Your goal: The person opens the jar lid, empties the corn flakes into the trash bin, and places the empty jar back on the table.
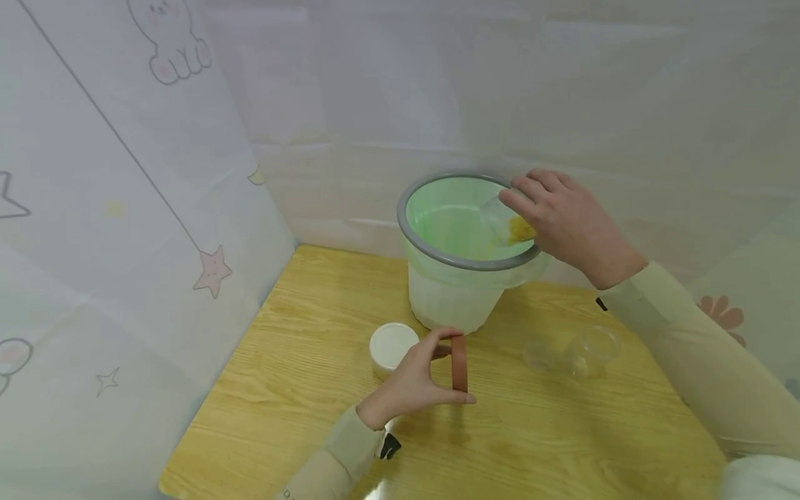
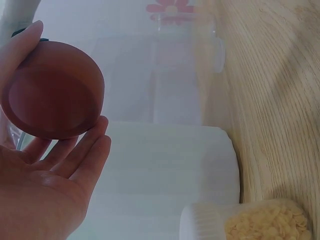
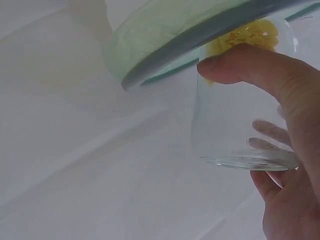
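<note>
My left hand [image 1: 412, 383] grips a round reddish-brown lid [image 1: 459, 364] by its edge, thumb on one side and fingers on the other, above the table. In the left wrist view the hollow inner face of the lid [image 2: 52, 97] shows. Over the rim of a bin [image 1: 450, 295], my right hand [image 1: 556, 219] holds a clear glass jar [image 3: 235, 125], tilted. Yellow flakes [image 1: 520, 230] lie inside the jar, gathered at one end. A pale green bag [image 1: 444, 215] lines the bin, pinned under its grey ring.
Left of the bin's front stands a clear jar of pale yellow flakes [image 2: 267, 222] with a white lid [image 1: 394, 345]. Clear empty containers [image 1: 590, 351] stand on the right of the wooden table [image 1: 300, 333]. Sheeted walls [image 1: 350, 104] rise behind and at the left.
</note>
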`<action>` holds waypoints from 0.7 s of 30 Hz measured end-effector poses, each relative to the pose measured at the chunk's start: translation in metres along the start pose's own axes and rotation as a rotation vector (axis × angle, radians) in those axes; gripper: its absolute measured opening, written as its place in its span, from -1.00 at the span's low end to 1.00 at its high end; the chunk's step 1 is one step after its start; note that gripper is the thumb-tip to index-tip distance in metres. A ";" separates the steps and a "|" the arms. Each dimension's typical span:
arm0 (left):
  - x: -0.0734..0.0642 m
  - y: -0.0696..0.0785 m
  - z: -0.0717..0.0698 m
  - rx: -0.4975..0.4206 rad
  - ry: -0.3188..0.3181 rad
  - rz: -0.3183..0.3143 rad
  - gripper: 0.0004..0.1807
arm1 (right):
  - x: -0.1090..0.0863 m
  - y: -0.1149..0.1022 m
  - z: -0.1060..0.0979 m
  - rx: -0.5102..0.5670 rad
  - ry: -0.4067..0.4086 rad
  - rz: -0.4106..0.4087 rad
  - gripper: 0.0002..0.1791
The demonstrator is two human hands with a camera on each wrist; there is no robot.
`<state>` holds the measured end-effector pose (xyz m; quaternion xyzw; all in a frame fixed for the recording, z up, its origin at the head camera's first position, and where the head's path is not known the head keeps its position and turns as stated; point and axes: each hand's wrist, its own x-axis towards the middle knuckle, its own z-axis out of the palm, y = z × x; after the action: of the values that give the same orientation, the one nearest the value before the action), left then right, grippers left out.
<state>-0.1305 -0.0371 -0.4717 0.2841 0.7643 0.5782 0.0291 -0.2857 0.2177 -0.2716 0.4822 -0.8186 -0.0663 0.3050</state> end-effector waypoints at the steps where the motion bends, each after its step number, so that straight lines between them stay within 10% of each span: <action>1: 0.000 0.000 0.000 -0.001 0.000 -0.004 0.01 | 0.000 0.000 0.000 0.004 -0.003 -0.001 -0.38; 21: -0.002 0.000 0.001 -0.009 0.001 -0.007 0.00 | 0.001 -0.003 -0.001 0.075 -0.049 0.037 -0.17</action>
<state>-0.1285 -0.0371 -0.4725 0.2810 0.7626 0.5818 0.0322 -0.2833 0.2159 -0.2712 0.4761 -0.8366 -0.0417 0.2677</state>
